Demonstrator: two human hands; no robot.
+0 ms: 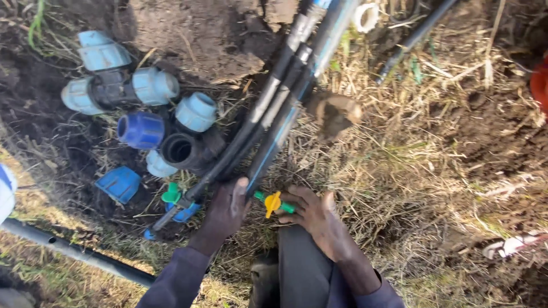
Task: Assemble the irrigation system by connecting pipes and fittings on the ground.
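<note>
— What do the hands hold?

— The right hand (321,219) pinches a small green plastic valve with a yellow handle (274,202) between narrow fingertips. The valve sits at the near end of a thin black irrigation pipe with a blue stripe (279,128).

— And the other one?

— The left hand (225,214) curls round the near end of the bundle of thin black pipes (251,128), thumb up against that striped pipe. Whether its fingers clamp fully I cannot tell.

— What lies about them?

— To the left, on dark soil, a heap of pale blue and black plastic pipe couplings (117,88), a dark blue cap (141,129) and a second green valve (171,194). A thick black pipe (80,254) crosses the lower left over dry straw (434,148).
</note>
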